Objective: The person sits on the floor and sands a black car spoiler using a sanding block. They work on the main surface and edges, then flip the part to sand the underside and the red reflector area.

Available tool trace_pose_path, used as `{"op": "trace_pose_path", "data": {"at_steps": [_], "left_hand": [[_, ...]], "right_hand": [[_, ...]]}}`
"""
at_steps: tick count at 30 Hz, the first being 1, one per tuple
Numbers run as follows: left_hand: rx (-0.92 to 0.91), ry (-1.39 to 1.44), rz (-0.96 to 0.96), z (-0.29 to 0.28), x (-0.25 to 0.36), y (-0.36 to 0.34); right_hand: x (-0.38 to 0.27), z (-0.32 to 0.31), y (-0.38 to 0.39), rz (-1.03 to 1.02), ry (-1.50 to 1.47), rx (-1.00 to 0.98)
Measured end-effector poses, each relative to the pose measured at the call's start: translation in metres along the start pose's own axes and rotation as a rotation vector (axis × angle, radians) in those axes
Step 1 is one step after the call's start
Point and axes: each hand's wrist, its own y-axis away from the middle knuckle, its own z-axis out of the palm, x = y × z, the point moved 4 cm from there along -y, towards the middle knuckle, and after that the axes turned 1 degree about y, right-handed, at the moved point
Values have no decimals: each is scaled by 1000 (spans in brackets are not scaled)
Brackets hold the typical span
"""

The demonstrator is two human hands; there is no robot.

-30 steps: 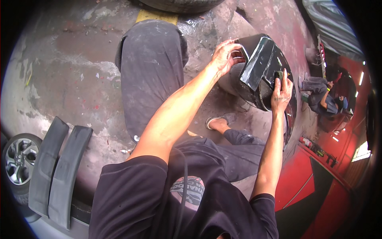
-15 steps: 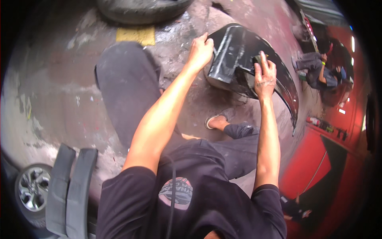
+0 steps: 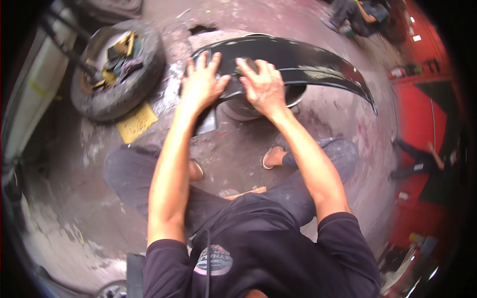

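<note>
Head view, looking down past the wearer's dark shirt [image 3: 283, 248] and spread knees: a long, curved black panel [image 3: 313, 60] lies ahead of the person, beyond the feet, across the upper middle. It sits over a round support [image 3: 242, 110] near the floor [image 3: 233, 159], its broad end to the left and its right end tapering to a point that curves toward the wearer.

The left hand [image 3: 202, 83] is laid on the panel's broad end, fingers spread and pointing away; it grasps nothing. Just beside it, the right hand [image 3: 263, 87] grips a small dark block [image 3: 252, 64] against the panel's upper face, the fingers partly hiding it. The two hands are near each other but apart.

To the left of the panel, a tire [image 3: 149, 84] lies on its side, its hollow filled with scraps [image 3: 121, 59] of cloth-like material in yellow and dark colours. A flat yellow sheet [image 3: 136, 123] lies on the floor just beside the tire.

At upper right, well apart from the panel, another person [image 3: 367, 17] sits low; a second person [image 3: 422, 161] appears at the far right, small and blurred, near red surfaces [image 3: 417, 111].
</note>
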Motion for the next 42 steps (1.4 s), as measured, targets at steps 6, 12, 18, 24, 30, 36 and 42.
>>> {"op": "trace_pose_path", "data": {"at_steps": [6, 12, 18, 24, 30, 36, 42], "left_hand": [[-300, -220, -89, -23, 45, 50], [-113, -130, -14, -15, 31, 57], [-168, -34, 12, -28, 9, 47], [-236, -9, 76, -70, -52, 30], [-268, -70, 55, -111, -111, 14], [-190, -510, 240, -62, 8, -5], [-153, -528, 416, 49, 87, -47]], "right_hand": [[10, 1, 5, 87, -177, -2], [78, -21, 19, 344, -686, 177], [253, -18, 140, 912, -1007, 925], [297, -16, 147, 982, -1334, 998], [251, -23, 119, 900, -1118, 768], [246, -23, 119, 932, -1281, 736], [252, -18, 114, 927, -1184, 708]]}}
